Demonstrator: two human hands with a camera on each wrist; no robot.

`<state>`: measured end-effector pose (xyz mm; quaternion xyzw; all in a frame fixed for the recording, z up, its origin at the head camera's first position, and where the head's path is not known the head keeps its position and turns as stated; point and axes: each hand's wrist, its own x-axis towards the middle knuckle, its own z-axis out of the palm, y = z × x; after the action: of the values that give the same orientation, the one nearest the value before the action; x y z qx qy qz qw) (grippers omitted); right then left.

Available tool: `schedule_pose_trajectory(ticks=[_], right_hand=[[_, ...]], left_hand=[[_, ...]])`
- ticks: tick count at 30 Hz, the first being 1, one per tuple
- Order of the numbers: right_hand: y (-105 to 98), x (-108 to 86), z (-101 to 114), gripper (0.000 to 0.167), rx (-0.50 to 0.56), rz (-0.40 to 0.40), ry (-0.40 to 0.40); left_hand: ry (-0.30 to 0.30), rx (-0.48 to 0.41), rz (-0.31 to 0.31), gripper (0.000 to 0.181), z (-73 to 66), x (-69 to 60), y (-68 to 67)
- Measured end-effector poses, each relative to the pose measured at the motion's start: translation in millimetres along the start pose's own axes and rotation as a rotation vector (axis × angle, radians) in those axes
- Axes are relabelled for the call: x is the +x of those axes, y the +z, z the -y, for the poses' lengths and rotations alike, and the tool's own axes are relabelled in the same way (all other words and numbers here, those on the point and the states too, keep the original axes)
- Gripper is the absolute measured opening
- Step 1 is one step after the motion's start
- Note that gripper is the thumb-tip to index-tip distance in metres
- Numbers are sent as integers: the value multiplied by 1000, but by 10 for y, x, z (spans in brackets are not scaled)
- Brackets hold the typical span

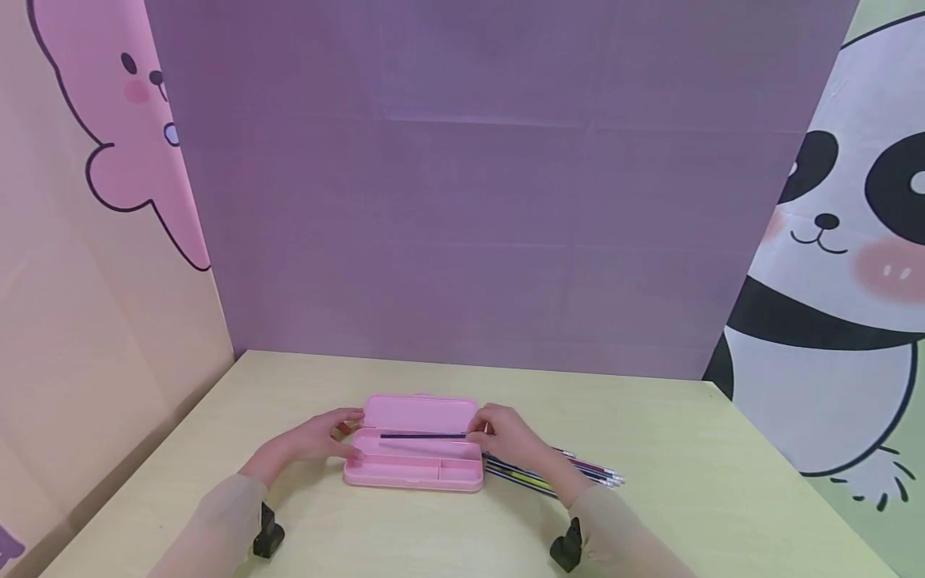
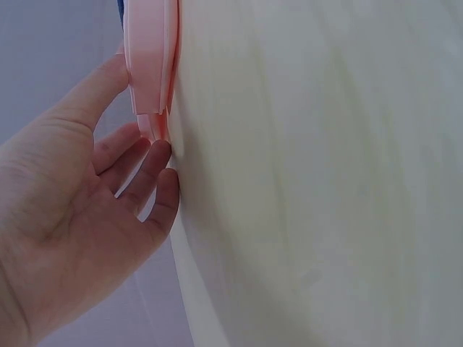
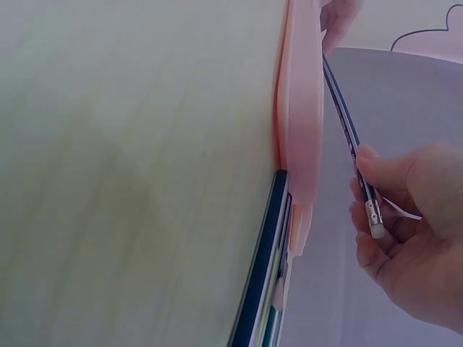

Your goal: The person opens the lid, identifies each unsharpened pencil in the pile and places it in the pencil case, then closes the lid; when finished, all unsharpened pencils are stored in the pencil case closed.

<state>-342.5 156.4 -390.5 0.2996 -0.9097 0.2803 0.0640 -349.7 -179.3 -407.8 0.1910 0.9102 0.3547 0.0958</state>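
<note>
A pink pencil case (image 1: 390, 474) lies open on the table, its lid (image 1: 419, 413) folded back on the far side. A dark pencil (image 1: 422, 436) is held lengthwise over the case; my right hand (image 1: 509, 440) pinches it near its eraser end, as the right wrist view shows with the pencil (image 3: 346, 116) and hand (image 3: 412, 224). My left hand (image 1: 318, 436) touches the case's left end with thumb and fingers spread; in the left wrist view, the hand (image 2: 87, 188) has its thumb against the case wall (image 2: 150, 65).
Several pencils (image 1: 527, 477) lie in a bundle on the table (image 1: 347, 538), right of the case and partly under my right forearm. A purple panel (image 1: 462, 201) stands behind the table, with cartoon-printed walls at both sides.
</note>
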Motion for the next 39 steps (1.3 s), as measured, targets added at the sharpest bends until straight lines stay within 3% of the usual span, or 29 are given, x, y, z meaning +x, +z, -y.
schedule_pose_trajectory(ticks=[12, 39], right_hand=[[74, 77, 32, 5, -2, 33, -14], [166, 219, 37, 4, 14, 112, 55]], left_hand=[[6, -8, 6, 76, -2, 7, 2], [5, 9, 10, 78, -1, -1, -2]])
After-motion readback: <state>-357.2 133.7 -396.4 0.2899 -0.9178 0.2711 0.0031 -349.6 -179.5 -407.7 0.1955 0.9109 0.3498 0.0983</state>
